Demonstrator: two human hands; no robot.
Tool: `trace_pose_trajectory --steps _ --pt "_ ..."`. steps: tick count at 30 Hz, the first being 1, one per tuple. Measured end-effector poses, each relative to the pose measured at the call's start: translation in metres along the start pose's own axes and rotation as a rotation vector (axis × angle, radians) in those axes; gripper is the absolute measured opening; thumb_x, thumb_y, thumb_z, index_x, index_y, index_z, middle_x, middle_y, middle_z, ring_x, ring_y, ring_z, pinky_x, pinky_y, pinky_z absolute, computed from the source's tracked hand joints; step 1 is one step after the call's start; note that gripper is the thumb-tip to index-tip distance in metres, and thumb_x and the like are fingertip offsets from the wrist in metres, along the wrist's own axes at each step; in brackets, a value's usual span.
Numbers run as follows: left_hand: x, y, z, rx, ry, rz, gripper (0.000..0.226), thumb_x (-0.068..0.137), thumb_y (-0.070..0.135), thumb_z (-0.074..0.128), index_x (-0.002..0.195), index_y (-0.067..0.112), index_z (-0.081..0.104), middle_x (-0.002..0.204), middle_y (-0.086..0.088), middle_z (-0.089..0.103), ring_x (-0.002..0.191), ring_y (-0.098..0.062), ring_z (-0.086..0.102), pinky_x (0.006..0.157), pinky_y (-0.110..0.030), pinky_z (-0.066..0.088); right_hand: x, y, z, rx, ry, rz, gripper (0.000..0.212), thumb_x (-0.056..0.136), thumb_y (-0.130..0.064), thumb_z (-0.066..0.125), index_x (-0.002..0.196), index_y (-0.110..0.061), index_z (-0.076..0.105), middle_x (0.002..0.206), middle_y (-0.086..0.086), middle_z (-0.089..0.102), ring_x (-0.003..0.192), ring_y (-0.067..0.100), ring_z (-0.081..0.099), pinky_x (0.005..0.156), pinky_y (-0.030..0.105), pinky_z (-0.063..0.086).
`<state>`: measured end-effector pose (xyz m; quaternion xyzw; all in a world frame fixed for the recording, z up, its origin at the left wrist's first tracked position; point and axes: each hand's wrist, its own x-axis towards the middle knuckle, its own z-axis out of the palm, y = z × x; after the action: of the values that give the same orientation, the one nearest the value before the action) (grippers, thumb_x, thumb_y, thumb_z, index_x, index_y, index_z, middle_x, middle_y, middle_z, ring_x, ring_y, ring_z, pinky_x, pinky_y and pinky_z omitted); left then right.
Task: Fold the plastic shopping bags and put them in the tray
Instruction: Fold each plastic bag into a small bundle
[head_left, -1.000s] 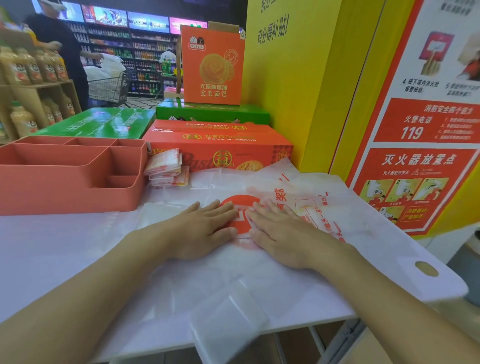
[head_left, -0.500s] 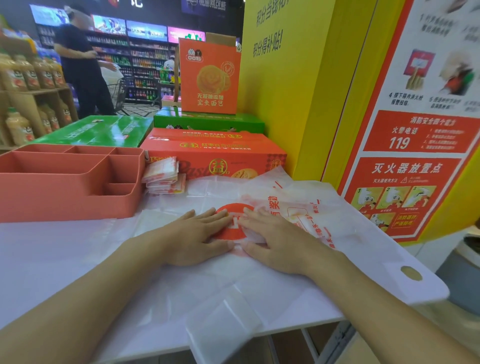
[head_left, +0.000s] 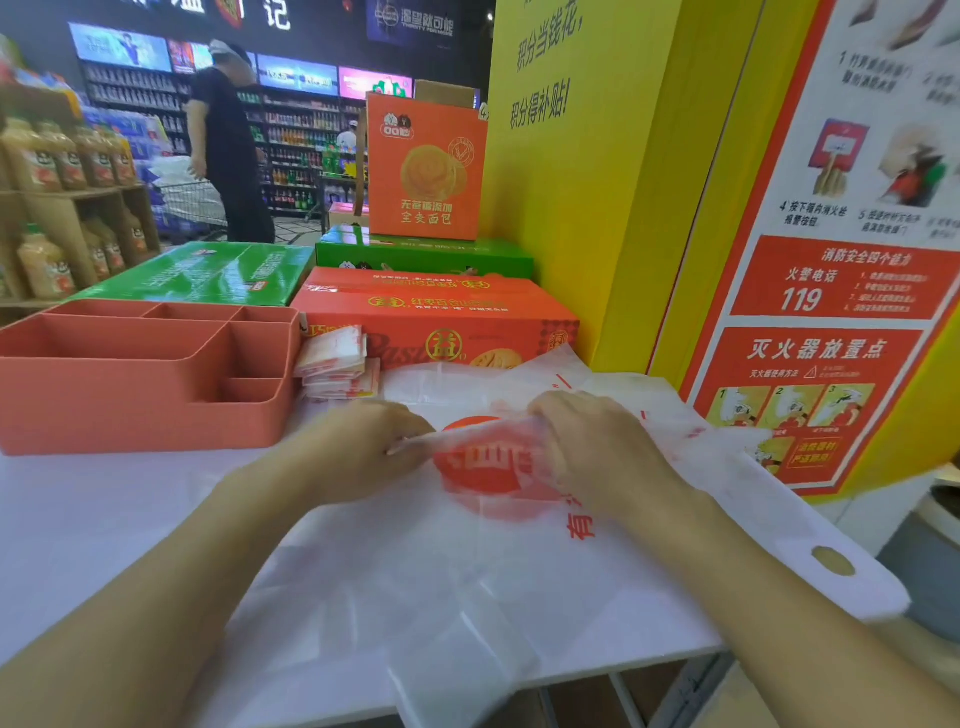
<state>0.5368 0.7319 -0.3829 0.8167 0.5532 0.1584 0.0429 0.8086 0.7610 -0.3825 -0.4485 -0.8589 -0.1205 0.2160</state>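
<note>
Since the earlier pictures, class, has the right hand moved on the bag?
Yes. The right hand has lifted off flat and now pinches the bag, bunching it over its red logo.

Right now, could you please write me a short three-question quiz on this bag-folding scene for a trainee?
1. True or false: the tray already holds folded bags.
2. Multiple choice: the stack of folded bags lies (A) inside the tray, (B) on the table just right of the tray, (C) on the green box.
3. Short answer: what are the left hand and right hand doing to the bag?

Key
1. False; every compartment in view looks empty.
2. B.
3. Both pinch the plastic at its red logo and lift a fold off the table.
</note>
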Motion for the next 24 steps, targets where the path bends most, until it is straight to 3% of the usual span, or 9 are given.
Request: trace_pose_trajectory --steps 3,6,10,13,15,18,19,21,24 --pt "-0.002 -0.003 -0.011 -0.056 0.075 -0.07 0.056 0.083 0.07 0.039 0.093 0.023 0.069 0.08 0.003 0.069 0.077 -0.015 0.064 0.072 -0.038 0.052 0.005 0.004 -0.003 -0.004 0.139 0.096 0.03 0.089 -0.022 0.034 0.089 -0.012 0.063 0.077 0.004 0.063 0.076 0.033 0.056 0.071 0.043 0.043" --pt "-0.001 0.004 -0.019 -0.293 0.097 -0.118 0.027 0.093 0.045 0.064 0.085 0.02 0.071 0.073 -0.003 0.068 0.061 -0.008 0.062 0.068 -0.036 0.052 0.009 0.01 -0.007 0.005 0.216 0.142 0.034 0.086 -0.03 0.024 0.07 -0.016 0.05 0.06 -0.006 0.044 0.063 0.025 0.041 0.067 0.039 0.036" --pt "-0.005 0.008 -0.023 -0.521 -0.069 -0.196 0.024 0.094 0.043 0.067 0.094 0.021 0.076 0.089 -0.002 0.076 0.087 -0.019 0.072 0.084 -0.037 0.055 0.018 0.018 -0.01 -0.034 0.143 0.186 0.035 0.083 -0.032 0.021 0.061 -0.018 0.044 0.056 -0.007 0.042 0.066 0.025 0.041 0.072 0.041 0.038" --pt "-0.007 0.009 -0.022 -0.655 -0.123 -0.239 0.014 0.093 0.032 0.069 0.096 0.021 0.078 0.093 0.003 0.077 0.091 -0.014 0.073 0.08 -0.024 0.052 0.025 0.023 -0.007 -0.03 0.03 0.21 0.03 0.083 -0.029 0.027 0.059 -0.017 0.041 0.057 -0.006 0.04 0.071 0.025 0.042 0.079 0.042 0.039" --pt "-0.006 0.009 -0.021 -0.737 -0.151 -0.285 0.012 0.092 0.024 0.071 0.098 0.017 0.078 0.094 -0.003 0.078 0.09 -0.019 0.074 0.078 -0.025 0.055 0.03 0.025 -0.002 -0.03 -0.038 0.218 0.026 0.081 -0.028 0.029 0.059 -0.02 0.04 0.059 -0.008 0.041 0.074 0.023 0.04 0.084 0.043 0.039" --pt "-0.006 0.009 -0.018 -0.804 -0.168 -0.377 0.012 0.091 0.019 0.072 0.1 0.012 0.077 0.095 -0.012 0.077 0.085 -0.026 0.074 0.075 -0.033 0.061 0.036 0.026 0.011 -0.012 -0.139 0.258 0.026 0.092 -0.027 0.036 0.075 -0.027 0.057 0.085 -0.008 0.06 0.095 0.023 0.045 0.096 0.045 0.039" --pt "-0.005 0.009 -0.016 -0.815 -0.16 -0.405 0.012 0.091 0.018 0.072 0.1 0.012 0.077 0.095 -0.013 0.077 0.085 -0.027 0.074 0.076 -0.036 0.061 0.037 0.025 0.016 -0.009 -0.158 0.266 0.025 0.096 -0.024 0.04 0.094 -0.028 0.065 0.105 -0.006 0.064 0.108 0.025 0.046 0.101 0.045 0.037" --pt "-0.003 0.007 -0.013 -0.837 -0.134 -0.451 0.012 0.091 0.018 0.072 0.1 0.013 0.077 0.095 -0.012 0.078 0.086 -0.029 0.074 0.075 -0.038 0.062 0.038 0.023 0.025 -0.027 -0.18 0.256 0.034 0.099 -0.022 0.044 0.128 -0.028 0.06 0.133 -0.001 0.055 0.13 0.027 0.039 0.11 0.044 0.03" --pt "0.0 0.005 -0.008 -0.854 -0.073 -0.521 0.013 0.09 0.017 0.073 0.102 0.014 0.077 0.095 -0.008 0.078 0.084 -0.022 0.074 0.066 -0.028 0.059 0.036 0.013 0.025 -0.023 -0.18 0.188 0.037 0.099 -0.024 0.048 0.135 -0.027 0.056 0.135 0.0 0.05 0.132 0.027 0.036 0.108 0.043 0.032"
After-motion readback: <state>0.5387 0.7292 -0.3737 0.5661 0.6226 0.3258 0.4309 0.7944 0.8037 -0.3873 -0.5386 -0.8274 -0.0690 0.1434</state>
